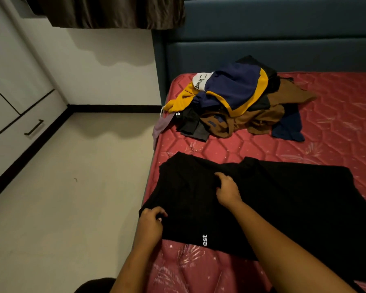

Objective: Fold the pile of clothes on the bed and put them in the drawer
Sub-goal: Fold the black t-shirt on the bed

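A black shirt (283,199) with small white lettering lies spread on the red mattress (336,127) in front of me. My left hand (151,224) pinches its edge at the bed's left side, fingers curled on the cloth. My right hand (227,189) grips a bunch of the fabric near the shirt's middle. Farther back, by the headboard, sits a loose pile of clothes (237,100) in navy, yellow, brown, black and white.
A blue padded headboard (283,39) stands behind the pile. A white cabinet with a closed drawer and black handle (34,127) lines the left wall. Beige floor (72,197) lies between cabinet and bed. A dark curtain (106,11) hangs above.
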The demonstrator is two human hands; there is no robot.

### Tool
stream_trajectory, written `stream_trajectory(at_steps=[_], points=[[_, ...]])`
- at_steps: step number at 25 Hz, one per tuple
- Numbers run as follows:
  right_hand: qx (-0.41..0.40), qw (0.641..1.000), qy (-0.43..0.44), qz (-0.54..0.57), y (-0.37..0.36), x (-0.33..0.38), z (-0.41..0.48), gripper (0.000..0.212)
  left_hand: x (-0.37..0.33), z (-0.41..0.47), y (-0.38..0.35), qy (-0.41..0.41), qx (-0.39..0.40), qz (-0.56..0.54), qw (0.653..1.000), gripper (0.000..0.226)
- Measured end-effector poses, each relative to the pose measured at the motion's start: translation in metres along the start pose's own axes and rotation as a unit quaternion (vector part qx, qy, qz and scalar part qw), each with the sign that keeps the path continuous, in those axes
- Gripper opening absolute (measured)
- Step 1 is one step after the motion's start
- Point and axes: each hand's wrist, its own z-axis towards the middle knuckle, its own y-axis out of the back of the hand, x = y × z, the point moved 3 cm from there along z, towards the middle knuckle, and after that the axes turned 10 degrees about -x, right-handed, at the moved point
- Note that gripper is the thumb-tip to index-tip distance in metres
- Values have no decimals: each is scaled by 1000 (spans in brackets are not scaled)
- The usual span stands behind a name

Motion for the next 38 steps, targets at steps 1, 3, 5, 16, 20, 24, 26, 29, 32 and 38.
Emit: stream_trajectory(at_steps=[1, 3, 5, 16, 20, 24, 26, 29, 32, 38], points=[[-31, 999, -20, 33, 2, -3, 1, 53, 1, -1, 0, 5, -1, 11, 1000, 30], [-49, 995, -59, 64, 4, -7, 1, 48, 2, -4, 2, 22, -10, 22, 999, 28], [0, 998, -46, 30, 2, -1, 0, 50, -2, -9, 8, 22, -39, 90, 995, 27], [39, 989, 137, -28, -2, 16, -3, 45, -45, -30, -55, -106, 202, 240, 944, 62], [-27, 988, 85, -126, 29, -25, 9, 60, -75, -18, -53, 15, 197, 284, 938, 71], [-76, 987, 12, -139, 86, -78, 40, 71, -138, 3, -65, -73, 108, 337, 932, 58], [-58, 984, -29, -168, 111, -106, 59, 71, -175, 18, -84, -176, 86, 291, 937, 56], [21, 976, -68, -205, 130, -146, 84, 78, -221, 45, -129, -261, 119, 257, 923, 62], [42, 970, -68, -228, 135, -171, 101, 78, -242, 73, -172, -245, 170, 267, 916, 70], [-19, 970, -11, -241, 150, -194, 120, 43, -243, 94, -192, -249, 188, 48, 949, 6]])
